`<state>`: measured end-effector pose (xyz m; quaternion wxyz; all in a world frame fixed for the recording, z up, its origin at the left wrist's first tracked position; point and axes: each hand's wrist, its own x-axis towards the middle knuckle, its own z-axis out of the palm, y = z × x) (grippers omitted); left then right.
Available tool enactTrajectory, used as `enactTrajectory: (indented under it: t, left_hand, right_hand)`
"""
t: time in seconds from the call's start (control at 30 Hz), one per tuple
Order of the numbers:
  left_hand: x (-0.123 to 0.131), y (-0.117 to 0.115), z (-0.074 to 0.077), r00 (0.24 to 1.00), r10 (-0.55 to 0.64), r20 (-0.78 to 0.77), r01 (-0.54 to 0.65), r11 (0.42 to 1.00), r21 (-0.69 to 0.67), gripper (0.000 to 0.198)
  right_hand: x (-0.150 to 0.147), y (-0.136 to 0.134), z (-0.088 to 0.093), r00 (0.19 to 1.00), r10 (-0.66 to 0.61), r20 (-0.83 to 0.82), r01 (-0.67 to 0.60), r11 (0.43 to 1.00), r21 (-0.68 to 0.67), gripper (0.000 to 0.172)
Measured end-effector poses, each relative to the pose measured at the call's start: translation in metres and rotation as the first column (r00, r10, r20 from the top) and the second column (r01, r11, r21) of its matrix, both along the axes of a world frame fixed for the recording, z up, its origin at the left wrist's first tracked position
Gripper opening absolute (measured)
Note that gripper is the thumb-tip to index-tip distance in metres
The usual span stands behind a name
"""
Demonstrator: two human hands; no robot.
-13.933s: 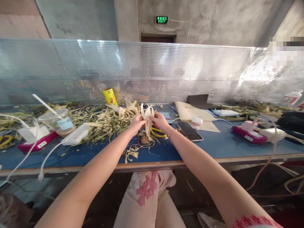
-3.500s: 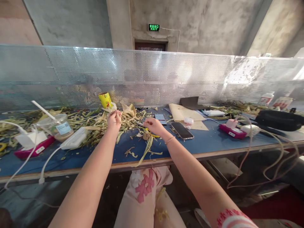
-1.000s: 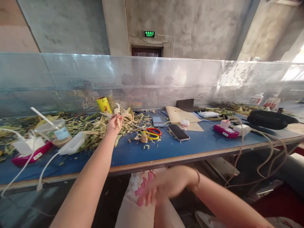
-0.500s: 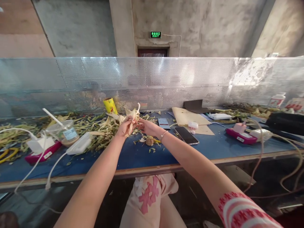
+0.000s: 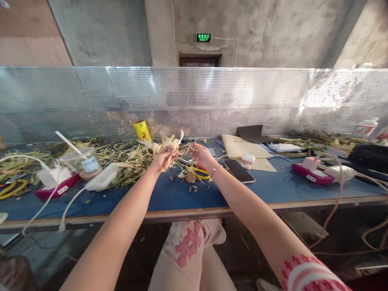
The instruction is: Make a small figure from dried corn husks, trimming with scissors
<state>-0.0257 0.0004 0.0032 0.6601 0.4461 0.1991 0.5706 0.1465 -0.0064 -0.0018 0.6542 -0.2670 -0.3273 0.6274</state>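
Observation:
My left hand (image 5: pixel 164 159) is closed round the base of a bundle of pale dried husks (image 5: pixel 172 142), whose pieces spread upward like petals. To its right, apart from the bundle, my right hand (image 5: pixel 200 154) has its fingers curled and pinched together. Whatever sits between those fingertips is too small to make out. Below the hands on the blue table (image 5: pixel 172 198) lie a small brown round ball (image 5: pixel 190 177) and a tool with yellow loop handles (image 5: pixel 200 173), partly hidden. Loose dried leaves (image 5: pixel 130 173) are heaped to the left of my left hand.
A yellow roll (image 5: pixel 142 130) stands behind the leaves. Left are a plastic cup with a straw (image 5: pixel 86 165), a white charger (image 5: pixel 104 178) and a magenta power strip (image 5: pixel 57 188). A phone (image 5: pixel 239 171) and cardboard (image 5: pixel 242 146) lie right. A perforated metal screen (image 5: pixel 194 93) borders the back.
My right hand has moved right, away from the bundle and my left hand. The yellow-handled tool shows more now. The view has tilted slightly downward.

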Motion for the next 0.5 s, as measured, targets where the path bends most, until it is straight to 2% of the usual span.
enactTrajectory:
  t: [0.13, 0.5]
  left_hand:
    - [0.0, 0.0, 0.0, 0.999, 0.013, -0.037, -0.013, 1.0, 0.005, 0.014]
    - [0.003, -0.006, 0.008, 0.998, 0.058, -0.032, -0.059, 0.998, -0.033, 0.017]
  right_hand:
    - [0.006, -0.004, 0.002, 0.992, -0.021, 0.123, 0.018, 0.999, 0.03, 0.01]
    - [0.016, -0.001, 0.0, 0.959, -0.184, 0.214, 0.174, 0.983, 0.064, 0.017]
